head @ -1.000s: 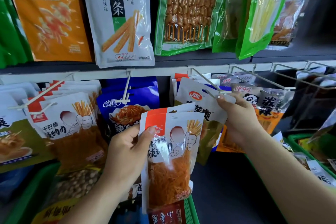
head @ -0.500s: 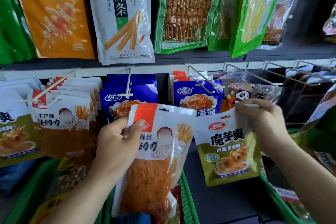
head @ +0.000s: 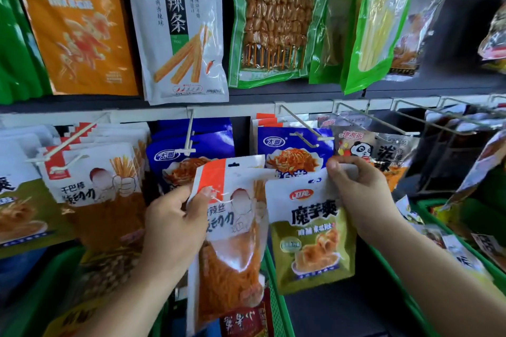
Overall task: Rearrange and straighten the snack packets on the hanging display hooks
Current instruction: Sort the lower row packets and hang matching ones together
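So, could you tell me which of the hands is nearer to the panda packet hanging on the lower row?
Right. The right hand sits just below the panda packet, gripping an olive packet; the left hand is well off to its left, holding an orange-and-white packet.

Two packets were held off the hooks, side by side in front of the lower row: the shredded-snack packet (head: 232, 227) in the left hand (head: 175, 230), the konjac packet (head: 309, 230) to its right in the right hand (head: 361, 194). Behind them hung two stacks on hooks (head: 304, 126). Baskets (head: 276, 295) sat below.
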Demonstrator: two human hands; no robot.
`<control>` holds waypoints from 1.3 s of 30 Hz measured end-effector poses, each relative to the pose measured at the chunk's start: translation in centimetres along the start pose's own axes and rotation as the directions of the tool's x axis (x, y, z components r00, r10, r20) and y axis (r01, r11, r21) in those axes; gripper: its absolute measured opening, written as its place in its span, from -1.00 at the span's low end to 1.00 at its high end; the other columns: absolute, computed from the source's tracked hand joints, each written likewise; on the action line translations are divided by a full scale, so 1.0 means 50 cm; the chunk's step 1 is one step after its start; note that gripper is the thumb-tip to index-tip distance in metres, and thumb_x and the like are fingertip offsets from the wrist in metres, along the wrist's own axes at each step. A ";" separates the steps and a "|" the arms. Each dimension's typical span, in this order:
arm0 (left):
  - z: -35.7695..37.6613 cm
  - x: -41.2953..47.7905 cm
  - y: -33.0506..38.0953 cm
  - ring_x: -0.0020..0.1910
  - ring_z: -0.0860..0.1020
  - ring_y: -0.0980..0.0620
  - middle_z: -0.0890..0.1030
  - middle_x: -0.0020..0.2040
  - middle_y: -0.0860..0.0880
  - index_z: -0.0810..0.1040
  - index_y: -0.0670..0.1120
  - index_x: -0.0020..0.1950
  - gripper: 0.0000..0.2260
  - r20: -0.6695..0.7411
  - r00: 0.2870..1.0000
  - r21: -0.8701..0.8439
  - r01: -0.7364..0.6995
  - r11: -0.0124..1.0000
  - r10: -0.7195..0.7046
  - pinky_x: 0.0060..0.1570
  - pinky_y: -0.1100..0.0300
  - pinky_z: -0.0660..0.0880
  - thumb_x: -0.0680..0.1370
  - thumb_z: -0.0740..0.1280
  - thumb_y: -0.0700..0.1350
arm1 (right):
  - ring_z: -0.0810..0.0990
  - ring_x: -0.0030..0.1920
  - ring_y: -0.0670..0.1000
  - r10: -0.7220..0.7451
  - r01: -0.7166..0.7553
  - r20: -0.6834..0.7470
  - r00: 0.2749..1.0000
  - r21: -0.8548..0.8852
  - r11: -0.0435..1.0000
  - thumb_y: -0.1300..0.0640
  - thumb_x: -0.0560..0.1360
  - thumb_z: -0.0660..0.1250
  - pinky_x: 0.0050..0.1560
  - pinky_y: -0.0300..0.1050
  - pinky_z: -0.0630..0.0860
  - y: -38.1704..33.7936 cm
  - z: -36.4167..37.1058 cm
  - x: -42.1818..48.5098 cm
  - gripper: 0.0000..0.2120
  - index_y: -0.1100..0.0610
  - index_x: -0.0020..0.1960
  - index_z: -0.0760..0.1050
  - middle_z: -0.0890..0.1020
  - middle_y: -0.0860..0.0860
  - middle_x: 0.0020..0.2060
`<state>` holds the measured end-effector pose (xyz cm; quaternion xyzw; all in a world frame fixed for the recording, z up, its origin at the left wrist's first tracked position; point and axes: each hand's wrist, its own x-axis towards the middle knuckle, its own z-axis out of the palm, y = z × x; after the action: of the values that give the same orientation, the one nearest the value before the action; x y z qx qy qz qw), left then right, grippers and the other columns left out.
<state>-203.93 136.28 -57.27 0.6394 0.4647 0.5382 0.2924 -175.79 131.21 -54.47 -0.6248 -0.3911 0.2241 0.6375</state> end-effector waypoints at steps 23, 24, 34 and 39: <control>-0.066 0.003 -0.005 -0.18 0.70 0.04 0.74 -0.16 0.16 0.65 0.24 -0.10 -0.80 0.060 0.997 0.051 -0.047 0.998 0.044 -0.22 0.03 0.66 0.62 0.37 -0.06 | 0.57 -0.22 -0.02 -0.056 0.048 -0.220 0.974 -0.040 0.998 0.02 0.53 0.53 -0.12 -0.07 0.53 0.009 0.051 0.100 -0.79 0.04 -0.12 0.51 0.58 -0.04 -0.24; -0.070 0.001 -0.004 -0.19 0.71 0.06 0.74 -0.16 0.18 0.64 0.25 -0.09 -0.80 0.063 0.997 0.052 -0.044 0.998 0.041 -0.23 0.00 0.66 0.62 0.37 -0.06 | 0.55 -0.23 -0.05 -0.076 0.067 -0.210 0.975 -0.049 0.997 0.05 0.55 0.51 -0.16 -0.12 0.50 0.002 0.045 0.092 -0.80 0.10 -0.07 0.52 0.56 -0.07 -0.24; -0.101 -0.027 0.020 -0.11 0.71 0.22 0.74 -0.11 0.26 0.72 0.08 0.08 -0.86 0.076 0.996 0.019 -0.044 0.999 0.042 -0.09 0.07 0.69 0.63 0.37 -0.07 | 0.67 -0.36 -0.04 0.035 -0.021 -0.069 0.997 0.192 0.981 0.15 0.57 0.49 -0.32 -0.18 0.57 -0.023 -0.016 0.004 -0.92 0.13 -0.03 0.60 0.70 -0.02 -0.34; -0.125 -0.037 0.018 -0.16 0.68 0.26 0.70 -0.18 0.35 0.69 0.09 -0.02 -0.85 0.061 0.995 0.039 -0.086 0.996 0.084 -0.25 0.39 0.60 0.63 0.36 -0.12 | 0.63 -0.26 0.12 0.110 -0.108 0.006 0.994 0.222 0.969 0.15 0.57 0.49 -0.17 -0.02 0.56 -0.027 -0.029 -0.044 -0.91 0.17 -0.03 0.62 0.71 0.06 -0.30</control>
<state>-209.65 133.45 -55.72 0.6802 0.4393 0.5211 0.2696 -176.24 128.42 -53.53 -0.5708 -0.3267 0.2991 0.6914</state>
